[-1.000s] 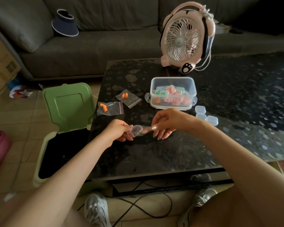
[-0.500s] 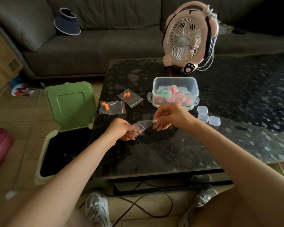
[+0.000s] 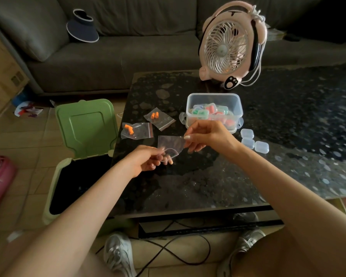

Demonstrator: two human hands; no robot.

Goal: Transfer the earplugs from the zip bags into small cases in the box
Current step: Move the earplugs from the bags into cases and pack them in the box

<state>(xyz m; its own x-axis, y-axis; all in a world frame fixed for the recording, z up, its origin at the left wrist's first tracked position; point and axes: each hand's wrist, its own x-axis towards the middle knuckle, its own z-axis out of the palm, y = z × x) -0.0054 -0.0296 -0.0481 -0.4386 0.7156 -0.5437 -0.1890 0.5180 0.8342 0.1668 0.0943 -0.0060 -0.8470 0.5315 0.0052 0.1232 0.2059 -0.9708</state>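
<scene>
Clear plastic zip bag hangs at mid-frame above the counter, between both hands. The left hand, its forearm entering from lower left, holds the bag's lower edge in a pinching grip. The right hand has a thumb-and-forefinger grip on the upper corner.

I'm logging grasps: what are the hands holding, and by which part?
Both hold one clear zip bag: the left hand grips its lower end, the right hand pinches its upper right corner.

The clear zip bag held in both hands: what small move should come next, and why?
Probably drop it into the green bin: the zip bag, pinched by the left hand and right hand, looks empty, and the bin stands open beside the table.
</scene>
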